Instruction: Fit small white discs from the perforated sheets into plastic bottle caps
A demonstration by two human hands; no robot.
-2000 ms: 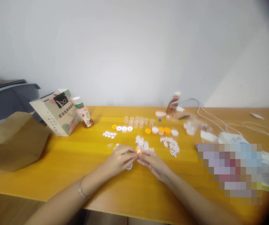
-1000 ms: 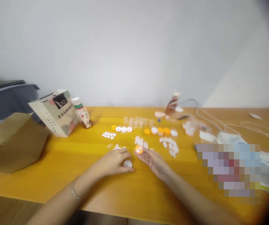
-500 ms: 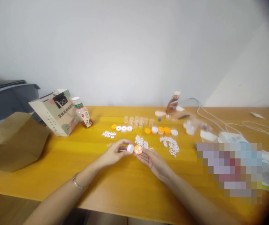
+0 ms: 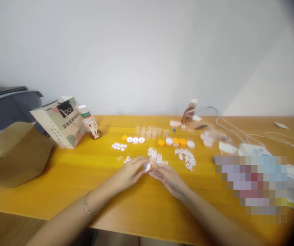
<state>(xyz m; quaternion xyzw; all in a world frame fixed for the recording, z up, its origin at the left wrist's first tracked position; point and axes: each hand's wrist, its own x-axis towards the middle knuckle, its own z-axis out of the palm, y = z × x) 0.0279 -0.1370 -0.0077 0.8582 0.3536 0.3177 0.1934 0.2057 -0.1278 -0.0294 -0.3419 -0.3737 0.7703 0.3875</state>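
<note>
Above the middle of the table, my left hand (image 4: 131, 172) pinches a white round cap (image 4: 147, 166). My right hand (image 4: 168, 178) grips an orange disc-shaped piece (image 4: 151, 166) by its edge. Cap and orange piece meet face to face between my fingertips, which cover part of both. Just beyond my hands lie flat white cut-out pieces (image 4: 154, 154), with another scatter of white cut-outs (image 4: 188, 158) to the right. Small white round pieces (image 4: 119, 146) sit left of them. Behind are white ring-shaped caps (image 4: 135, 140), orange discs (image 4: 183, 142) and several clear cups (image 4: 149, 133).
On the left stand a printed paper bag (image 4: 59, 124), a brown paper bag (image 4: 16, 153) and a white-capped bottle (image 4: 89, 123). A brown drink bottle (image 4: 188, 114) is at the back. Cables (image 4: 229, 124) and plastic packaging (image 4: 252, 150) occupy the right side.
My left hand has moved right and brought the white cap against the orange piece. Before, a small gap separated them and white spots showed on the orange face.
</note>
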